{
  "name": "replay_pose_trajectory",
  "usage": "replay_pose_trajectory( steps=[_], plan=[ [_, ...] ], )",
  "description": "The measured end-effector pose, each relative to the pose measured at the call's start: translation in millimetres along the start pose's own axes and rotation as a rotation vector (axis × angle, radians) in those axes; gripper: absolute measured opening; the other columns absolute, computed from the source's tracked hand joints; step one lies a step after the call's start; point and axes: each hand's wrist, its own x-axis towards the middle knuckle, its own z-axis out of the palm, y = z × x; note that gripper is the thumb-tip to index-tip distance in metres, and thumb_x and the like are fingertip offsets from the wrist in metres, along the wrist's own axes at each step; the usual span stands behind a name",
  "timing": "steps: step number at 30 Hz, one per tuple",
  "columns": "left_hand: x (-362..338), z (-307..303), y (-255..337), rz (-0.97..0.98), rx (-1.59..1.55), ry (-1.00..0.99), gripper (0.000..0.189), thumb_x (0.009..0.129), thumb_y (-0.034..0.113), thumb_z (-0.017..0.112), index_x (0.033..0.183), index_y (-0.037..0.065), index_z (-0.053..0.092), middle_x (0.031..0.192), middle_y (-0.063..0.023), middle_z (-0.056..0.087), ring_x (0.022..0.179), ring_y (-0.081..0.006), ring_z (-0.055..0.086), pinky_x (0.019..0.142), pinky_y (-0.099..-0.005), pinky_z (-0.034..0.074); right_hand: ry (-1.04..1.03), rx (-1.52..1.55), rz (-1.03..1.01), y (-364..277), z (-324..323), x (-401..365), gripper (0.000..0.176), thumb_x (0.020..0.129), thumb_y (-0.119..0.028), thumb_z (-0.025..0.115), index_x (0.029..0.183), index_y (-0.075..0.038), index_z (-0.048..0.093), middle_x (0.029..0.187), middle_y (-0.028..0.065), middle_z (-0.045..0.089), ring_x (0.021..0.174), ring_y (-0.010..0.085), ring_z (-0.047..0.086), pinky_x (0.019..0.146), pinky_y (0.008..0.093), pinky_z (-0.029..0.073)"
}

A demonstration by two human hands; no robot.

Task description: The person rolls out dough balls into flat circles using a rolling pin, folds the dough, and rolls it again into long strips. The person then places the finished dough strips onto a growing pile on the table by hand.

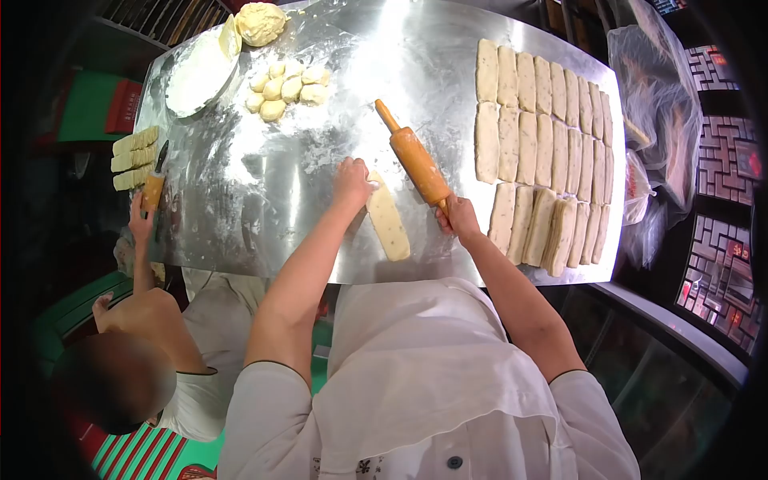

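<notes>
A long flat strip of dough with dark specks (387, 220) lies on the metal table in front of me. My left hand (352, 184) is at the strip's far end, with its fingers closed on the edge there. My right hand (460, 218) is wrapped round the near handle of a wooden rolling pin (421, 166). The pin slants away from me, just right of the strip and apart from it. Its far handle points toward the back of the table.
Rows of dough strips (528, 148) cover the table's right side, some stacked in front. Dough balls (273, 88), a large dough lump (261, 24) and a flour pile (196, 80) sit back left. At left, a co-worker's hand (141, 220) is by an orange-brown object (153, 192), near dough pieces (134, 158).
</notes>
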Motion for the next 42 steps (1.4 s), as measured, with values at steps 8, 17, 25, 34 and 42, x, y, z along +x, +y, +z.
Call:
replay_pose_trajectory(
  steps=[8,17,25,34,42],
  plan=[
    [-19,2,2,-0.054,-0.072,-0.094,0.034,0.074,0.016,0.080,0.095,0.003,0.057,0.100,-0.0146,0.061,0.097,-0.0336,0.060,0.084,-0.0417,0.048,0.002,0.032,-0.086,14,-6,-20,0.038,0.102,-0.030,0.045,0.094,0.003,0.061,0.077,0.0127,0.065,0.059,0.0237,0.063,0.056,0.0381,0.053],
    [-79,-75,118,0.150,-0.298,-0.576,0.027,0.083,0.016,0.072,0.102,0.003,0.058,0.092,-0.0085,0.063,0.085,-0.0189,0.060,0.079,-0.0340,0.047,-0.546,-0.354,-0.631,-7,-37,-82,0.054,0.088,-0.013,0.070,0.137,-0.010,0.049,0.126,0.0105,0.060,0.112,0.0275,0.060,0.095,0.0359,0.048],
    [-20,4,216,0.195,-0.631,-0.701,0.040,0.085,0.021,0.072,0.116,-0.001,0.061,0.104,-0.0069,0.066,0.088,-0.0138,0.060,0.079,-0.0293,0.048,-0.376,0.377,-0.130,81,-123,-97,0.032,0.094,-0.019,0.065,0.122,-0.003,0.063,0.107,0.0009,0.070,0.095,0.0082,0.063,0.086,0.0268,0.050],
    [14,138,327,0.193,-0.409,-0.610,0.043,0.077,0.025,0.078,0.111,0.001,0.066,0.092,-0.0141,0.071,0.090,-0.0230,0.068,0.079,-0.0340,0.052,0.042,0.751,-0.064,115,-187,-128,0.027,0.101,-0.029,0.055,0.115,-0.008,0.063,0.104,0.0075,0.073,0.084,0.0129,0.070,0.065,0.0234,0.049],
    [17,163,350,0.375,-0.094,-0.313,0.043,0.079,0.021,0.075,0.115,0.000,0.064,0.107,-0.0157,0.065,0.099,-0.0298,0.065,0.090,-0.0383,0.050,0.137,0.914,-0.035,124,-190,-113,0.023,0.101,-0.023,0.053,0.114,-0.005,0.057,0.105,0.0094,0.072,0.087,0.0153,0.070,0.063,0.0227,0.052]
  ],
)
